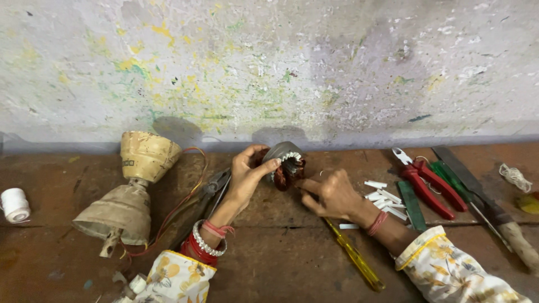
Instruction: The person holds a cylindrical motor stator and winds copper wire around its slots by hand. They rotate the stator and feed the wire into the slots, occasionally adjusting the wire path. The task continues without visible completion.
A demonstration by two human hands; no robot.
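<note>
The left hand (245, 171) has its grip clamped on a small grey metal motor stator with copper-red windings and white slot liners (285, 164), thumb over the top rim, holding it just above the worn brown wooden counter (292, 264) near the paint-flecked wall (281, 67). The right hand (332, 193) rests just beside it, index finger stretched to touch the windings at the open face; it holds nothing, fingers loosely curled. The stator lies tipped on its side: its short bore axis appears to run roughly level, the open face turned right and a little toward the person. To work the windings well, the left hand should keep the core steady and the fingertip press gently, since the fine wire would likely nick easily. White insulation strips (384, 196), red-handled pliers (429, 185) and a yellow-handled screwdriver (353, 258) lie near the right hand.
</note>
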